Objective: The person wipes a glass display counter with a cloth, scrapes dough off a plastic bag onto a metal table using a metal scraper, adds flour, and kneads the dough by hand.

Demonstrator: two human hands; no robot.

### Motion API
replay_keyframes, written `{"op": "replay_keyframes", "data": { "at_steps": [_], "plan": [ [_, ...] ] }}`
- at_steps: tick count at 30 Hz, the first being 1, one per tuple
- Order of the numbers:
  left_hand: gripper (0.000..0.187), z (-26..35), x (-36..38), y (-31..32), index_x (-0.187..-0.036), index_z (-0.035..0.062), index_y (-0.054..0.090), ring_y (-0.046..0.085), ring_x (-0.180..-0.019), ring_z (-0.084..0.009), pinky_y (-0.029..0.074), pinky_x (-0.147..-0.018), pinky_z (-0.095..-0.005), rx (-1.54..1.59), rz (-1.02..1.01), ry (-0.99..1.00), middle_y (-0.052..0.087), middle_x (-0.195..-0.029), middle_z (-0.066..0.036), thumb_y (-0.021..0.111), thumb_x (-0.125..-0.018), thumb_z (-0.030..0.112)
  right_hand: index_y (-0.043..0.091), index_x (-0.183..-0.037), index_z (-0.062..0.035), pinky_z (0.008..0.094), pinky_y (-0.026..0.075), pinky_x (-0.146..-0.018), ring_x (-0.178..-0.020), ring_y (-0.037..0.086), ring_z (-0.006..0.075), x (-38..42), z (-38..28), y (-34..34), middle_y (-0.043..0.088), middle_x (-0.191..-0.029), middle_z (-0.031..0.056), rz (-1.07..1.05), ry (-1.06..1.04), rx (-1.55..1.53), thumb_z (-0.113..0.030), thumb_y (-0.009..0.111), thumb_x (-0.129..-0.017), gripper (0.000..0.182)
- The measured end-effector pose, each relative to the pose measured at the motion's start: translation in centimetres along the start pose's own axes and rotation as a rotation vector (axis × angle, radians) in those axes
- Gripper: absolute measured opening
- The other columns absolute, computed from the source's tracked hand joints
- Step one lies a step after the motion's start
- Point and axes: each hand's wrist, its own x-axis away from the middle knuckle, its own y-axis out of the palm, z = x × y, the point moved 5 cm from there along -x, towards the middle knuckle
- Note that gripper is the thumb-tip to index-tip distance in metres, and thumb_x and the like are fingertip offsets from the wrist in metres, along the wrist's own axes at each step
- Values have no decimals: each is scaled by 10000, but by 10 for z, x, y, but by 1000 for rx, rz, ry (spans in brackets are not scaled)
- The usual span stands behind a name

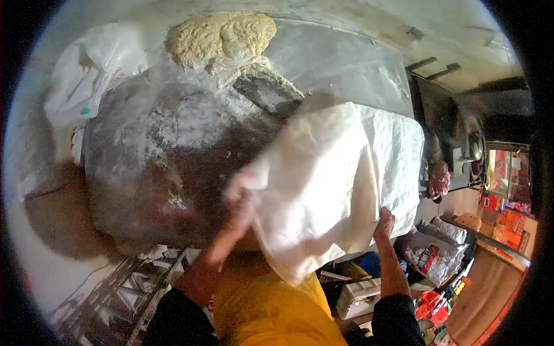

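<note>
A large white cloth (pixel 317 179) spreads over the right part of the floured table, its near side hanging past the front edge. My left hand (pixel 241 193), blurred by motion, grips the cloth's left side above the dark tabletop. At the near right, my right hand (pixel 385 222) pinches the cloth's edge. Beyond the cloth, a big mass of dough (pixel 222 39) lies at the back of the table. A dark flat scraper-like piece (pixel 266 95) with flour and dough on it sits just in front of the dough.
The dark table (pixel 133 202) is dusted with flour. A white plastic bag (pixel 95 72) lies at its back left. Metal racks (pixel 144 282) stand below left. To the right are a printed sack (pixel 430 256), a white box (pixel 358 299) and a dark counter (pixel 441 127).
</note>
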Motion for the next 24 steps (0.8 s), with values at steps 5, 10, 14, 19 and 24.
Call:
{"op": "replay_keyframes", "data": {
  "at_steps": [5, 10, 14, 19, 24],
  "plan": [
    [548, 55, -30, -83, -1447, 127, 378, 568, -1068, -240, 481, -926, -370, -911, 220, 282, 555, -1246, -69, 526, -920, 158, 598, -1037, -29, 498, 481, -778, -940, 593, 377, -27, -57, -35, 591, -1021, 201, 46, -176, 152, -350, 689, -847, 383],
    [626, 59, 1, -20, -1480, 150, 344, 280, -1369, -324, 236, -1108, -522, -1151, 3, 507, 287, -1496, -146, 572, -920, 313, 605, -1064, -11, 402, 506, -834, -1001, 588, 352, -86, -245, -73, 563, -1098, 185, 122, -564, -284, -52, 586, -896, 174],
    [729, 1, 32, 14, -1481, 176, 356, 105, -1463, -354, 99, -1140, -617, -1206, -413, 358, 165, -1585, -96, 645, -854, 410, 581, -1114, -17, 453, 490, -894, -1041, 570, 370, -137, -346, -25, 567, -1107, 204, 78, -759, -331, -122, 575, -904, 235],
    [782, -6, 29, 12, -1456, 201, 393, 132, -1451, -361, 108, -1144, -609, -1236, -358, 368, 212, -1567, -75, 659, -788, 509, 588, -1198, -99, 498, 459, -912, -1114, 547, 386, -186, -385, 44, 574, -1174, 171, -59, -512, -17, -284, 638, -890, 363],
    [753, -7, 30, 13, -1496, 227, 319, 130, -1461, -344, 106, -1152, -604, -1246, -381, 333, 190, -1583, -70, 570, -859, 541, 620, -1178, -132, 483, 463, -884, -1074, 559, 367, -202, -398, 40, 582, -1154, 150, 29, -746, 152, -372, 618, -900, 367]
  ]
}}
